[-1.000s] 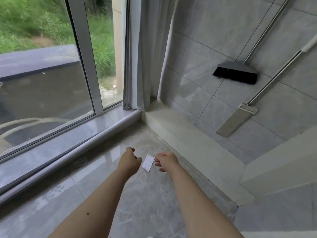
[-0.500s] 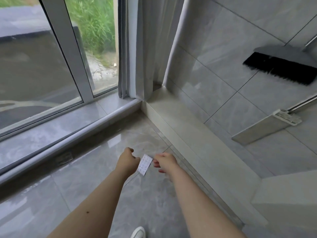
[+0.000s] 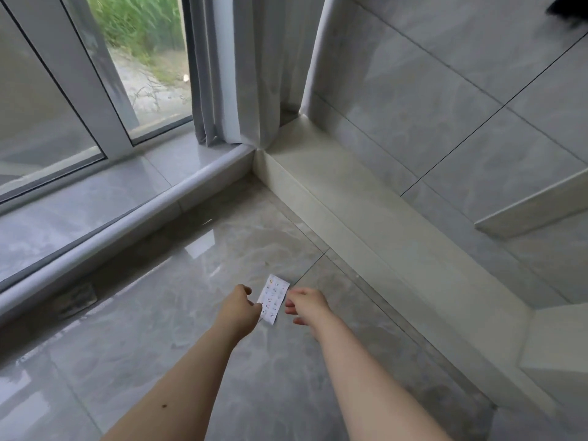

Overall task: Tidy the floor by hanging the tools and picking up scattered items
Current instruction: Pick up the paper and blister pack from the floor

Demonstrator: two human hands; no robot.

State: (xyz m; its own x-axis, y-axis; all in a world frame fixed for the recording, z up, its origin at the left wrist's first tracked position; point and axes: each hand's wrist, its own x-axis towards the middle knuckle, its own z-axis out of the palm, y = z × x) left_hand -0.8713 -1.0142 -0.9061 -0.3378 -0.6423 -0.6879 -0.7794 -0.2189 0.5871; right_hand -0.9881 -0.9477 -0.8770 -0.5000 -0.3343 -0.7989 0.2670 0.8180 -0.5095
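Now left hand (image 3: 241, 308) pinches paper slip (image 3: 273, 299) (right hand (image 3: 307, 305) beside, loose).

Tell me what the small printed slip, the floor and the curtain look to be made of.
Slip: thin paper or card, white with tiny coloured print, lying flat.
Floor: polished grey stone-look tile; it mirrors the window light and shows grout lines.
Curtain: matte grey woven fabric, hanging in soft folds.

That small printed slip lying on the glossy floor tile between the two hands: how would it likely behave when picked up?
The printed slip looks thin and flat, so probably very light and floppy. It lies flush on the glossy floor tile, so it may slide rather than lift; getting under an edge likely helps. The left hand overlaps its near edge; the right hand is beside it, apart.
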